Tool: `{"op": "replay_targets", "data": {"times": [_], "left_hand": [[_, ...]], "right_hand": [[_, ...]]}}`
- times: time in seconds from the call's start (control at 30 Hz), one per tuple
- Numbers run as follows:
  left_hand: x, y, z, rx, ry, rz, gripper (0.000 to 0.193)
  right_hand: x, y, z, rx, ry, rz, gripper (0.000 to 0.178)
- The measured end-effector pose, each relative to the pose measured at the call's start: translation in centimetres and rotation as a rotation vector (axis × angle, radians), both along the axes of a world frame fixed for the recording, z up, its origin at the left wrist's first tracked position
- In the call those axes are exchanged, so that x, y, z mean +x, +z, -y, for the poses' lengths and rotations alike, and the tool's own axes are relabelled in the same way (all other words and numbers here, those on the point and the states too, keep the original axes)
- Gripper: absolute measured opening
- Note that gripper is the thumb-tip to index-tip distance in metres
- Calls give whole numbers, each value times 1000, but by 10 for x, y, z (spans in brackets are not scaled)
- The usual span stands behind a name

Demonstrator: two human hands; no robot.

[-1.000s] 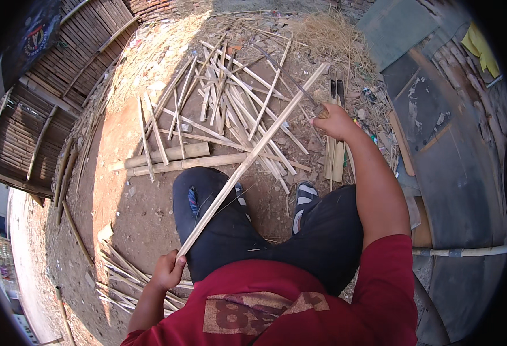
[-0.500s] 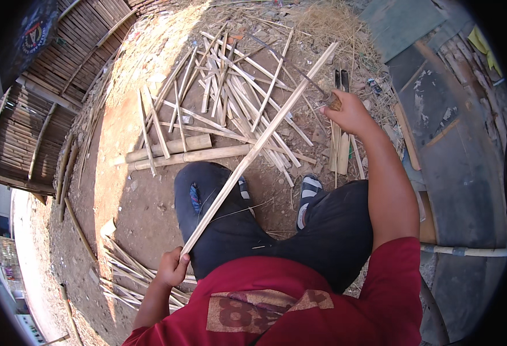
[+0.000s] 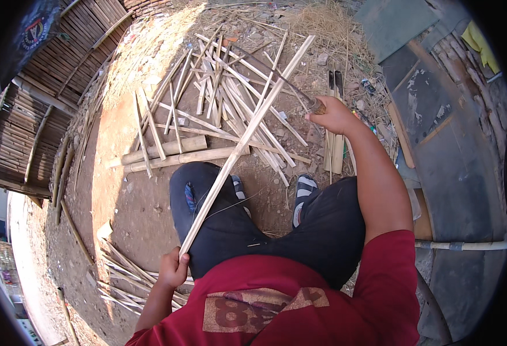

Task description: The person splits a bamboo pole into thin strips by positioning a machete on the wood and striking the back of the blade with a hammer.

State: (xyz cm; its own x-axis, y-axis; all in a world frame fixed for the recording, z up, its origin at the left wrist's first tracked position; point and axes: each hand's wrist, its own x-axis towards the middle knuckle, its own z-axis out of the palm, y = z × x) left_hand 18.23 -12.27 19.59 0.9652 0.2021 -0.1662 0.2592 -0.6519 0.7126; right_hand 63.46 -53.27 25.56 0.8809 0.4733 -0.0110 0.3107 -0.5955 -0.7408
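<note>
Near my left hip, my left hand is closed around the lower end of a long pale bamboo strip. The strip slants up and away across my left thigh, its far end to the right. My right hand grips the wooden handle of a long, thin-bladed knife. Its dark blade points to the far left and crosses the strip near the far end; whether they touch I cannot tell. Thin shavings hang off the strip over my thighs.
Beyond my feet lies a loose pile of split bamboo strips. Two thick bamboo poles rest left of centre. More strips lie by my left elbow. Split bamboo halves are at right, beside dark panels. A bamboo wall stands left.
The knife and my right hand have shifted slightly left and nearer to me, with the blade still across the strip. The strip's far end has moved a little left; my left hand keeps its hold.
</note>
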Motion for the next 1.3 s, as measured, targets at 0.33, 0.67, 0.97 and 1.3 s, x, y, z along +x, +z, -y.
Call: {"op": "replay_targets", "data": {"times": [0.33,0.67,0.97,1.3], "left_hand": [[-6,-4,9,287,12,-12,44],[-7,11,12,415,40,-18,38],[-1,1,13,497,72,24,34],[-5,-3,19,647,92,88,34]], "right_hand": [[-39,21,-37,-309,376,14,36],[-57,10,-55,-388,430,246,50],[-15,1,-11,-196,2,76,55],[-33,11,-34,-326,233,31,45]]}}
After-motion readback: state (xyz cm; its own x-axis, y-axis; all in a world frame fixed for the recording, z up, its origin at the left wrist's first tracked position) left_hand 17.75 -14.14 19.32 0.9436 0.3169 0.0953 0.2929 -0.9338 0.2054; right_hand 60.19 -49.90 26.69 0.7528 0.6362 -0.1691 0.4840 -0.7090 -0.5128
